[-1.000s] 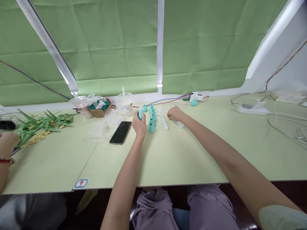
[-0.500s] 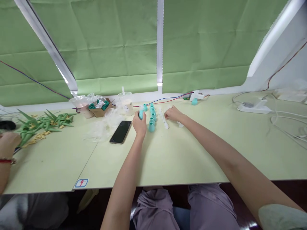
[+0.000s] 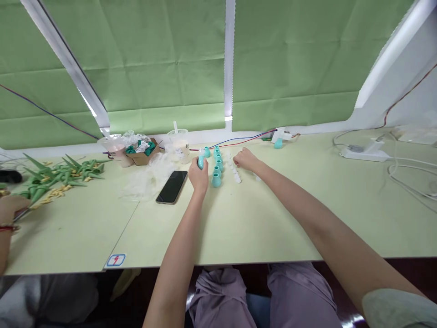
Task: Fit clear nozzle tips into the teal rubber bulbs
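Observation:
My left hand [image 3: 198,176] is closed around a small turquoise vase-like piece [image 3: 201,161] with a whitish, clear top, held upright over the table. Just right of it stands a row of several turquoise pieces [image 3: 216,180] with open tops, running away from me. Beside that row lies a line of small white pieces [image 3: 236,176]. Over the far part of this line, my right hand [image 3: 246,159] has its fingers curled together near the tabletop; whatever they pinch is hidden. A whitish scrap [image 3: 256,177] lies partly behind my right wrist.
Left of my hands lie a black phone [image 3: 172,187] and crumpled clear plastic [image 3: 145,180]. Drink cups [image 3: 180,148] and a cardboard box [image 3: 143,157] stand behind. At far left, another person's hand [image 3: 10,205] is by green spiky pieces [image 3: 61,173]. A power strip [image 3: 365,153] sits right.
My two hands stay almost in place, the left still holding the turquoise piece. The other person's hand at the far left has shifted slightly. The view has tilted a little.

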A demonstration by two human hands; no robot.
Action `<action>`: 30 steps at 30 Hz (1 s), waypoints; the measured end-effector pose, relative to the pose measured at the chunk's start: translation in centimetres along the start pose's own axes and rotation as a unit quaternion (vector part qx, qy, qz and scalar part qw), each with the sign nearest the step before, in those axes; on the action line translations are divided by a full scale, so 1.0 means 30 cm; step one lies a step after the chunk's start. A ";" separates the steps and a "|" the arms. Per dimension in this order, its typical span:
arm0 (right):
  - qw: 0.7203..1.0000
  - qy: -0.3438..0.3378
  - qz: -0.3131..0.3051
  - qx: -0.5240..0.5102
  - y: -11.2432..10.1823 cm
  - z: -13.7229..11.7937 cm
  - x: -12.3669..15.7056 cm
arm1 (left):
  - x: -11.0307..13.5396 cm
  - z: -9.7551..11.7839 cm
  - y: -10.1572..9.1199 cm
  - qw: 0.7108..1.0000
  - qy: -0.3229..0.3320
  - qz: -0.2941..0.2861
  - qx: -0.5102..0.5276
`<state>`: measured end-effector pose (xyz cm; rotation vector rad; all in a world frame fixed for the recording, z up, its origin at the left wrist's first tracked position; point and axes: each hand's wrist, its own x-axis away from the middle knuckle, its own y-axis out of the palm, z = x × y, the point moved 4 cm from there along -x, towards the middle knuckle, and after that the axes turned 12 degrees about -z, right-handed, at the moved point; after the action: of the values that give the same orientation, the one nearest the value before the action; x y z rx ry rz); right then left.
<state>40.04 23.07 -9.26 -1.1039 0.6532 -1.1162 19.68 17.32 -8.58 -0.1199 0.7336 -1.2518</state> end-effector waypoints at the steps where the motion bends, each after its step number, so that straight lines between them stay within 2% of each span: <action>1: 1.000 -0.001 0.000 0.004 0.000 -0.005 0.000 | 0.000 0.000 0.000 1.000 0.000 -0.001 0.000; 13: 0.999 -0.008 0.020 -0.030 0.024 0.023 -0.011 | -0.007 -0.023 0.006 1.000 -0.014 -0.009 -0.013; 16: 0.997 -0.004 0.056 -0.054 0.000 0.049 0.012 | -0.009 -0.027 0.007 0.999 -0.021 -0.009 -0.024; 19: 0.984 0.014 0.139 -0.108 -0.040 0.083 0.085 | -0.012 -0.033 0.009 0.999 -0.026 -0.013 -0.037; 21: 0.964 0.037 0.211 -0.158 -0.049 0.111 0.169 | -0.016 -0.040 0.013 0.998 -0.025 -0.022 -0.045; 23: 0.936 0.074 0.274 -0.210 -0.020 0.144 0.270 | -0.024 -0.053 0.018 0.998 -0.016 -0.029 -0.052; 25: 0.903 0.125 0.313 -0.267 0.049 0.187 0.370 | -0.034 -0.075 0.024 0.998 -0.003 -0.026 -0.055; 27: 0.864 0.174 0.322 -0.345 0.146 0.238 0.448 | -0.048 -0.107 0.033 0.998 0.003 -0.023 -0.055; 29: 0.819 0.218 0.312 -0.429 0.242 0.289 0.494 | -0.062 -0.140 0.045 0.998 -0.004 -0.026 -0.053; 30: 0.785 0.240 0.317 -0.474 0.282 0.313 0.507 | -0.069 -0.154 0.051 0.998 -0.007 -0.024 -0.050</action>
<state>56.55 12.57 -12.22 -1.2443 1.9822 -0.4054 18.07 21.08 -11.94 -0.2303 0.7850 -1.2592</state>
